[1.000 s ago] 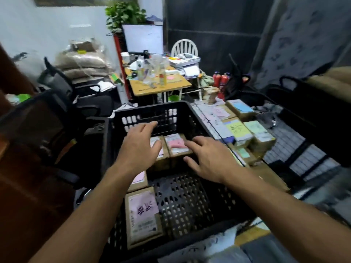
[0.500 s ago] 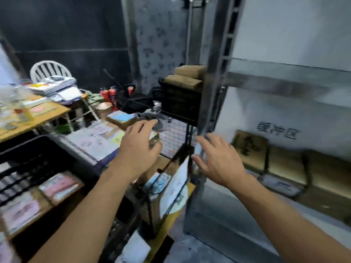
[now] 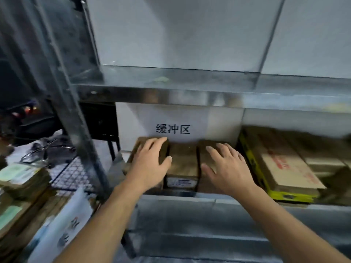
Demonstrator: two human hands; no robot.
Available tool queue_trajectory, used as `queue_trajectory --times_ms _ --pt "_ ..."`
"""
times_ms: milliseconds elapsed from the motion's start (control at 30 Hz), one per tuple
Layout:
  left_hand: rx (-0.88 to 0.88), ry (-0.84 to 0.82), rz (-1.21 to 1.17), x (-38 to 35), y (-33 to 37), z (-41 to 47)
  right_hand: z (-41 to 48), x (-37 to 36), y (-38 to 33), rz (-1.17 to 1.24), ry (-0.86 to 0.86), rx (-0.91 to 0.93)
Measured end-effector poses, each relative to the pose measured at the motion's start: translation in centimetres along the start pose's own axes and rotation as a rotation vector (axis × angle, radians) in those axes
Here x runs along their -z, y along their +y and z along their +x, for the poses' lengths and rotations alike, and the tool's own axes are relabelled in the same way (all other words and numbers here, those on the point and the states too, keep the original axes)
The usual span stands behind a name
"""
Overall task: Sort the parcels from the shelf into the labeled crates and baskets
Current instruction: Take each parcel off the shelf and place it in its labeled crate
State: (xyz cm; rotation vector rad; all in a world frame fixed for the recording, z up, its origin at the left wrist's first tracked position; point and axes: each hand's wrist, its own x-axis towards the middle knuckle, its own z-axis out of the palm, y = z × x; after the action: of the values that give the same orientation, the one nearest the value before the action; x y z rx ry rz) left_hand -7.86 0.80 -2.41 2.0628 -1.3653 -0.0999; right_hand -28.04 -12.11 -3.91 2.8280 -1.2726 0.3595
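Brown cardboard parcels (image 3: 182, 162), three abreast on the grey metal shelf (image 3: 190, 203), directly below the white paper sign (image 3: 171, 118). Left hand (image 3: 150, 164) flat on the leftmost, fingers straight, gripping nothing; right hand (image 3: 226, 168) spread loose over the rightmost, contact unclear through blur.

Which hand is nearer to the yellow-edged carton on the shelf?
Right. The right hand is just left of the yellow-edged carton; the left hand lies farther left, on the leftmost parcel.
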Motion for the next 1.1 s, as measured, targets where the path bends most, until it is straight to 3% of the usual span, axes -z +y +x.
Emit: queue_trajectory --times_ms 233,367,633,1000,1100 --pt "-0.130 -0.140 -0.131 -9.1 7.7 3.8 -1.3 1.3 11.1 -0.022 0.073 -0.261" --pt "-0.158 -0.310 -0.221 -14.1 11.7 4.2 -3.0 1.9 16.5 0.031 0.018 -0.493" --pt "0.013 -0.575 -0.389 -20.4 16.4 3.8 -4.9 1.3 20.8 0.506 -0.035 -0.695" --pt "0.052 -0.304 -0.720 -17.1 16.2 -0.2 -7.9 1.9 16.5 0.759 0.163 -0.561" --pt "0.167 -0.286 -0.860 -15.3 15.3 -2.0 -9.0 1.7 14.0 0.864 0.205 -0.524"
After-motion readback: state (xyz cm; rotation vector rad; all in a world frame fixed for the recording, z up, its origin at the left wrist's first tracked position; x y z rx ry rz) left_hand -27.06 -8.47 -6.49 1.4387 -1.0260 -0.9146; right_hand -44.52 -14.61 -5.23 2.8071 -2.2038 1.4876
